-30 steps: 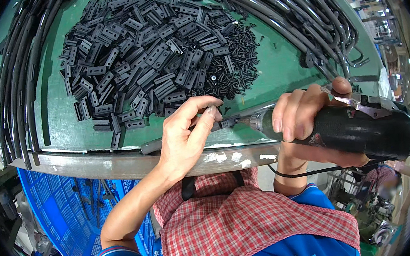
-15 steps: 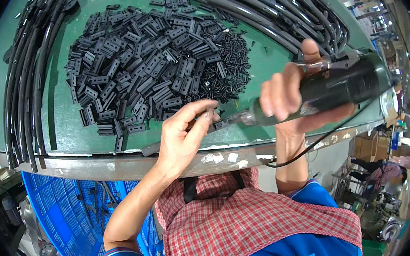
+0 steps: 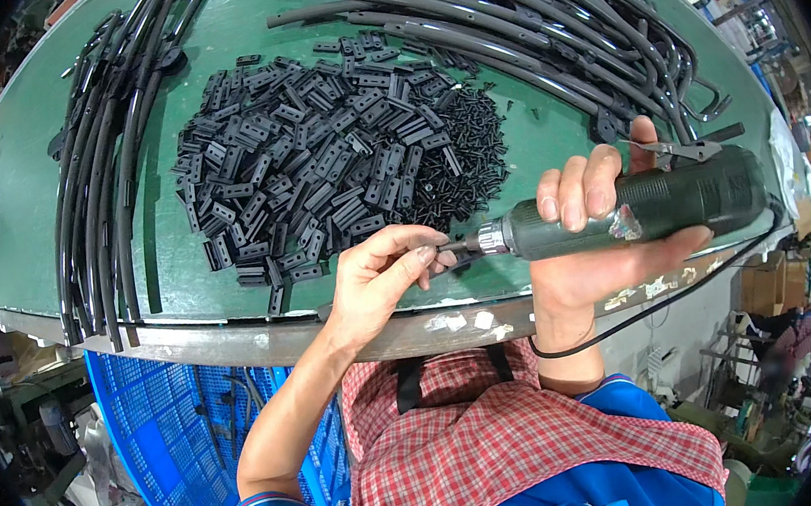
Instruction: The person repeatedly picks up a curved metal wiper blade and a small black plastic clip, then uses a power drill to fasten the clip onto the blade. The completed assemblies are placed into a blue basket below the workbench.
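Observation:
My right hand [image 3: 576, 225] is wrapped around the body of a dark green electric screwdriver [image 3: 662, 201], lying almost level and pointing left. Its silver chuck [image 3: 492, 238] and short bit reach the fingertips of my left hand [image 3: 378, 278]. Thumb and forefinger of that hand are pinched at the bit's tip; whatever sits between them is too small to make out. Below the fingers, a dark tube [image 3: 328, 312] lies along the table's front edge, mostly covered by my left hand. Just beyond are a heap of black two-hole blocks [image 3: 292, 161] and a pile of black screws [image 3: 474, 152].
Bent black tubes lie in a bundle [image 3: 502, 40] at the back right and another [image 3: 111, 175] at the left on the green table [image 3: 196, 48]. A cord [image 3: 659, 313] loops from the screwdriver past my right wrist. Below the edge stands a blue crate [image 3: 152, 428].
The screwdriver has come closer to level, with its bit now at my left fingertips. My right hand, blurred before, now shows sharply. The whole view has shifted slightly.

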`<action>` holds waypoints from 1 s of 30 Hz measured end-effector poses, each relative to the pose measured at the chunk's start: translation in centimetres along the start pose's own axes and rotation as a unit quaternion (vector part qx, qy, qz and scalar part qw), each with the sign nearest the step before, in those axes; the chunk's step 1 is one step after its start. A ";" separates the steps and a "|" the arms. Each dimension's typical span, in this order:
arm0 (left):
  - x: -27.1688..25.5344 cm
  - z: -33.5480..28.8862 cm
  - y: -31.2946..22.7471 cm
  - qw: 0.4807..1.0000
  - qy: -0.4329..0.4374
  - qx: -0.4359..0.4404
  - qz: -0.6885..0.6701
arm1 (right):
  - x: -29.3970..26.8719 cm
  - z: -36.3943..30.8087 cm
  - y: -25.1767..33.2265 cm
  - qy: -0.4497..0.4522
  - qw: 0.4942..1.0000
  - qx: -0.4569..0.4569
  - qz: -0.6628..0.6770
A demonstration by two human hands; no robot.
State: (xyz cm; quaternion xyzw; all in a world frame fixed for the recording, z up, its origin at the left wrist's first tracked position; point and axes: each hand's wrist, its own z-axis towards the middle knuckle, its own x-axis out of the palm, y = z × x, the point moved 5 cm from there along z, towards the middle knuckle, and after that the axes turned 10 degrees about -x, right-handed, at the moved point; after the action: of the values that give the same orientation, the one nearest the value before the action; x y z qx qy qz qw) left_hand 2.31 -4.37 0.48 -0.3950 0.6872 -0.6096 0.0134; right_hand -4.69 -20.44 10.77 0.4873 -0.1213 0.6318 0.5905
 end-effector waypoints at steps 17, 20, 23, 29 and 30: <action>8.4 3.0 -0.6 0.703 -0.030 0.205 0.680 | -10.0 -0.8 10.8 -0.250 0.949 -0.017 0.189; 5.9 0.3 -4.3 0.692 -0.054 0.213 0.688 | -12.4 -2.2 14.0 -0.262 0.950 -0.065 0.158; -0.4 -4.8 -8.8 0.675 -0.183 0.237 0.674 | -15.4 -3.8 15.9 -0.255 0.951 -0.081 0.154; -15.2 -13.8 -15.6 0.522 -0.470 0.270 0.658 | -19.0 -4.6 14.9 -0.307 0.940 -0.033 0.146; -17.3 -13.9 -16.4 0.488 -0.508 0.247 0.666 | -19.3 -4.5 14.5 -0.306 0.940 -0.027 0.152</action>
State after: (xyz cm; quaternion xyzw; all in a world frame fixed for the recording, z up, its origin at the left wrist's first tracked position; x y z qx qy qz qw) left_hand 15.92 17.76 9.96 -0.0416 0.4406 -0.2575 0.8590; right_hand -22.66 -33.27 0.05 0.6165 -0.3857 0.5311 0.4349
